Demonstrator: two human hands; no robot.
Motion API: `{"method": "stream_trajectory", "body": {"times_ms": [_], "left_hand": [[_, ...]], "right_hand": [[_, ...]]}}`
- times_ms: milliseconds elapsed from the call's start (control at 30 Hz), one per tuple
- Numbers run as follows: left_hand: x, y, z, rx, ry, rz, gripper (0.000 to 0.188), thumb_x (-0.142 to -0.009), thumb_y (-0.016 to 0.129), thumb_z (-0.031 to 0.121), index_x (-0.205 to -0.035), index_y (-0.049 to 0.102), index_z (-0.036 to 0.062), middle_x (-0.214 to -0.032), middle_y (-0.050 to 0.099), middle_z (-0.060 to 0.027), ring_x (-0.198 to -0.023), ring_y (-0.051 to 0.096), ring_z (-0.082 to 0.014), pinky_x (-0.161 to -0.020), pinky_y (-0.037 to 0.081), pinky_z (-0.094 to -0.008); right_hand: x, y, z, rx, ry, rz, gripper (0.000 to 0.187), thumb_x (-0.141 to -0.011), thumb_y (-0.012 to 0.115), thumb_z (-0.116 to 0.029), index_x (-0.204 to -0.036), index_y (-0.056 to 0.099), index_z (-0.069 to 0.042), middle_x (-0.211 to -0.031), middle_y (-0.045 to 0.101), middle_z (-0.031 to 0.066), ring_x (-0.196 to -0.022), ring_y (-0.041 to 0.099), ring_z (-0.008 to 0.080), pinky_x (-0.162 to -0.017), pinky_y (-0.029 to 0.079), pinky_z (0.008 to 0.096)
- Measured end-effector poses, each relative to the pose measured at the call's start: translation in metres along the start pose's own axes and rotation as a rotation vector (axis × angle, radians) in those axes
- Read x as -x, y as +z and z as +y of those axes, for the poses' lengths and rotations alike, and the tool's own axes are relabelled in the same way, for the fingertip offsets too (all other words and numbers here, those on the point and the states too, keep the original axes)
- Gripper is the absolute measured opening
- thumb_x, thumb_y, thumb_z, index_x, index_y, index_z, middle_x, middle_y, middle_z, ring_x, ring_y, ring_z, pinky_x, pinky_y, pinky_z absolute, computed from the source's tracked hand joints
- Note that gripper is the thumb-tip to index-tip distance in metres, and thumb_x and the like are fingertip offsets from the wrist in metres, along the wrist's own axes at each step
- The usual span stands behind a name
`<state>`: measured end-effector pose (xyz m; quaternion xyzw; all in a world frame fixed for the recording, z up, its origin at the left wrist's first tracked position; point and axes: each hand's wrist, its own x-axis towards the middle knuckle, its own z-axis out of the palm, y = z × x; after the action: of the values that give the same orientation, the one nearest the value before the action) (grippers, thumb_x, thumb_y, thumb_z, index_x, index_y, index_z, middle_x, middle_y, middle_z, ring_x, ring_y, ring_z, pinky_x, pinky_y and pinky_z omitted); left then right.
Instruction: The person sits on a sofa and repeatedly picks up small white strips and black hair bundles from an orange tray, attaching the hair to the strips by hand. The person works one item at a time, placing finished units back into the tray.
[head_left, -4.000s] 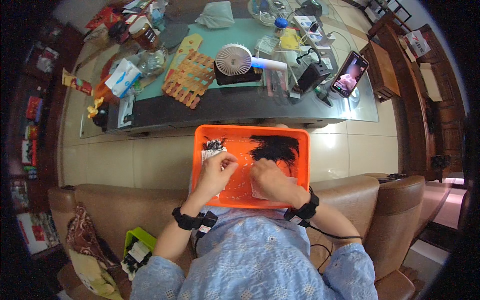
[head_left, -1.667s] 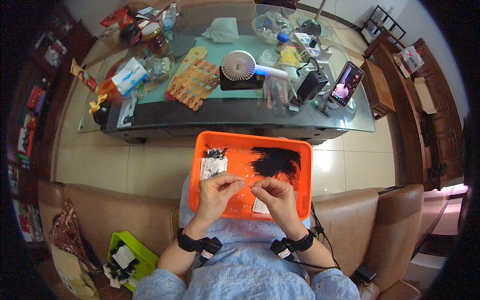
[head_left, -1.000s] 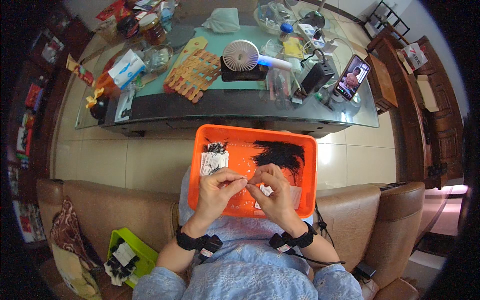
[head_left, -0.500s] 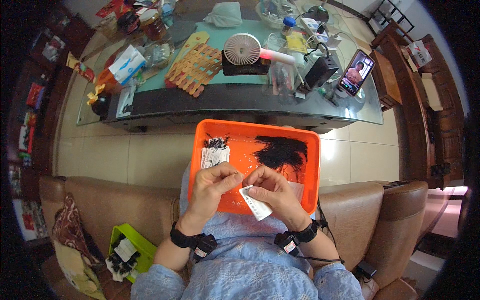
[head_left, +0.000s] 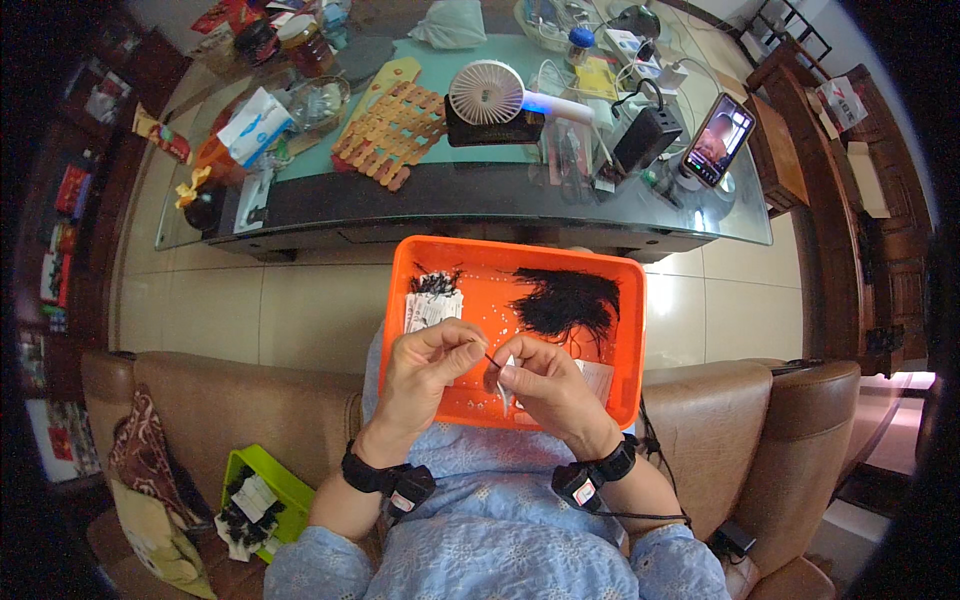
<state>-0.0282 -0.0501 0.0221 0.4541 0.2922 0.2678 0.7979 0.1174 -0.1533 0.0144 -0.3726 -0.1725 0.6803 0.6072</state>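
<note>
Over the orange tray (head_left: 520,243), mid-frame, my left hand (head_left: 424,366) pinches a dark string (head_left: 491,358) and my right hand (head_left: 552,388) grips a white tag (head_left: 505,388).

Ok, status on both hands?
Left hand pinching black string. Right hand holding white tag. Orange tray beneath; nothing visible in the way.

A brown sofa (head_left: 712,412) spans the lower frame of a home's living room, where a glass-topped table (head_left: 400,203) bearing a small white fan (head_left: 486,92) stands on pale floor tiles (head_left: 320,310) at top and panelled wooden furniture (head_left: 898,275) lines the right edge.
</note>
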Motion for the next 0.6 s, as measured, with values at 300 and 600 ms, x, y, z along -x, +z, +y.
{"method": "stream_trajectory", "body": {"times_ms": [300,600], "left_hand": [[0.003,-0.005,-0.003,-0.035,-0.056,0.014,0.008,-0.086,0.065,0.007,-0.092,0.067,0.0026,-0.092,0.064,-0.0037,-0.062,0.052,-0.0051,-0.051,0.040,-0.0189],[-0.007,-0.004,0.023,-1.133,0.789,-0.067,0.017,-0.072,0.066,-0.005,-0.088,0.066,0.0009,-0.094,0.064,-0.0073,-0.079,0.064,-0.0240,-0.077,0.052,-0.0347]], "right_hand": [[0.003,0.004,-0.006,0.164,0.075,0.110,0.010,-0.090,0.064,-0.015,-0.096,0.063,-0.007,-0.073,0.060,-0.0046,-0.061,0.054,0.0031,-0.054,0.043,0.0192],[0.010,0.002,-0.014,0.248,0.114,0.123,0.008,-0.092,0.057,-0.015,-0.089,0.060,-0.007,-0.075,0.059,-0.0051,-0.062,0.053,0.0031,-0.053,0.043,0.0194]]}}
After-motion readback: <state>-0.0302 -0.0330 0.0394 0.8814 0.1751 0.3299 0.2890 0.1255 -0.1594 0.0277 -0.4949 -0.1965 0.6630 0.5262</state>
